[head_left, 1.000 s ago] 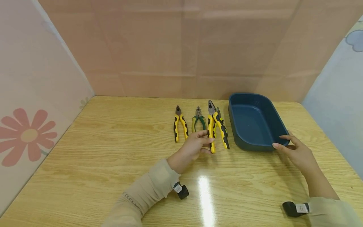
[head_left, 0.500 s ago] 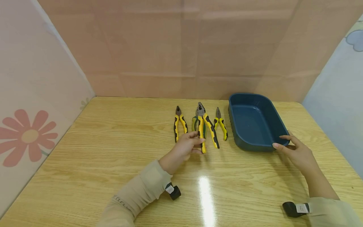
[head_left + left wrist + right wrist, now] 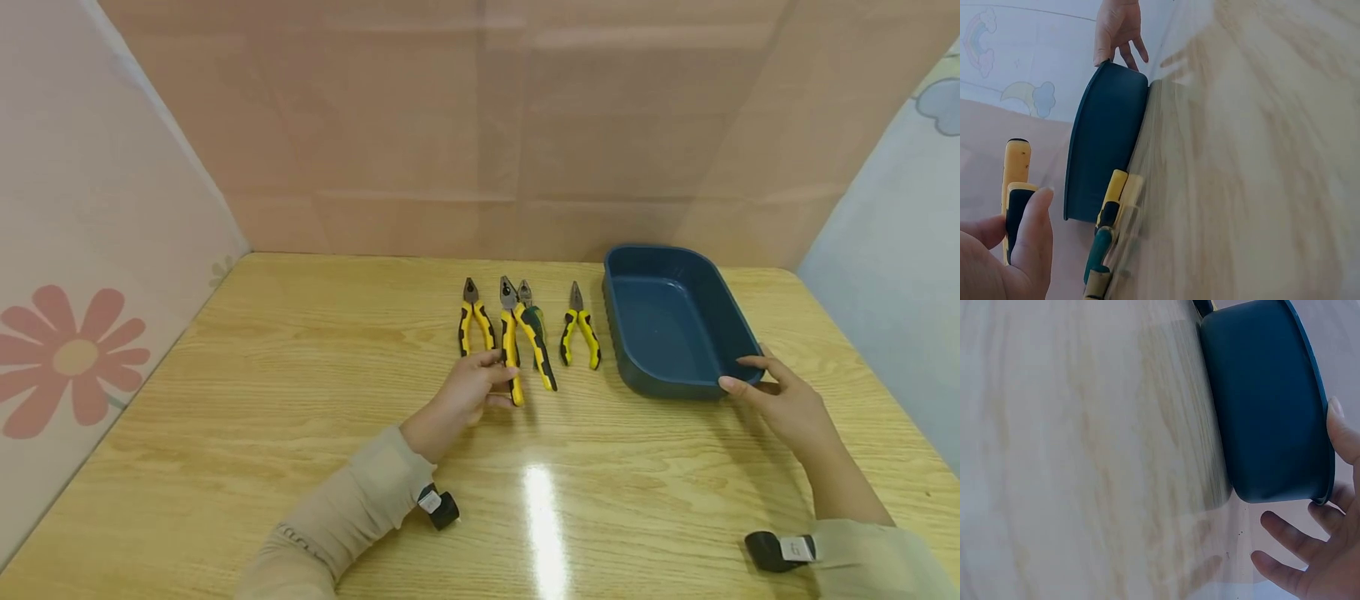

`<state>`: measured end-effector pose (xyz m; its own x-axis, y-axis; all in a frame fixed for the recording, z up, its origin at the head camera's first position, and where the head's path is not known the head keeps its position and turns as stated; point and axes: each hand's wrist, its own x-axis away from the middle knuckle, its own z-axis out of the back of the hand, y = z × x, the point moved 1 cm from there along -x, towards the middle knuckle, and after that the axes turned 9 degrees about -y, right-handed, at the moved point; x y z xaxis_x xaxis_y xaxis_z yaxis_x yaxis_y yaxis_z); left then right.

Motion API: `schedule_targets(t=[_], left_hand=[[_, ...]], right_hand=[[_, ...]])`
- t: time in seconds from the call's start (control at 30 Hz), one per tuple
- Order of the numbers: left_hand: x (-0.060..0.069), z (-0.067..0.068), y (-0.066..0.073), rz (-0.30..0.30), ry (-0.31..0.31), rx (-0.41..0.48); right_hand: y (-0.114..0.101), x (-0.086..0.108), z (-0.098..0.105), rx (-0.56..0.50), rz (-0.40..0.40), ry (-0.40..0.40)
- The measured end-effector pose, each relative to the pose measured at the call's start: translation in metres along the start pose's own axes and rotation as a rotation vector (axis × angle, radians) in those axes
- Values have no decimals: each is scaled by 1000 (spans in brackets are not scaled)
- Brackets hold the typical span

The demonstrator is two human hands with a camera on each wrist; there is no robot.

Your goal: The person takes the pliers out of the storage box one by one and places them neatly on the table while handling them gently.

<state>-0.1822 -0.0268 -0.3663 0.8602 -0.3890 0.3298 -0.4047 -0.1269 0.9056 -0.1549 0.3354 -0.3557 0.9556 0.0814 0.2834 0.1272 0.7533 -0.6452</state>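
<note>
My left hand [image 3: 459, 392] pinches one handle of a pair of yellow-and-black combination pliers [image 3: 509, 333], raised over the table with its handles spread. The held pliers partly cover green-handled pliers [image 3: 526, 292] lying behind. Further yellow-and-black pliers [image 3: 470, 292] lie to the left, their lower handles partly hidden by the hand. Small yellow-and-black long-nose pliers [image 3: 576, 298] lie to the right. My right hand [image 3: 787, 414] grips the near right corner of a dark blue plastic basin [image 3: 678, 389]; in the right wrist view its thumb [image 3: 1339, 425] touches the rim and other fingers are spread.
The wood-grain table [image 3: 300, 367] is bounded by a brown sheet [image 3: 412, 133] at the back and patterned panels at both sides. The basin stands upright, just right of the long-nose pliers. Both sleeves carry a wrist camera.
My left hand has moved left with the held pliers, from in front of the long-nose pliers to in front of the green-handled pair. The right hand and basin have stayed put.
</note>
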Motion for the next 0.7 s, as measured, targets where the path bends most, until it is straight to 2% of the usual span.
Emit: schedule_targets(t=[0.3, 0.7], left_hand=[[4, 12, 0, 5, 15, -4], [10, 31, -4, -4, 88, -42]], right_hand=[[-1, 1, 0, -1, -3, 2], [-2, 2, -1, -12, 14, 13]])
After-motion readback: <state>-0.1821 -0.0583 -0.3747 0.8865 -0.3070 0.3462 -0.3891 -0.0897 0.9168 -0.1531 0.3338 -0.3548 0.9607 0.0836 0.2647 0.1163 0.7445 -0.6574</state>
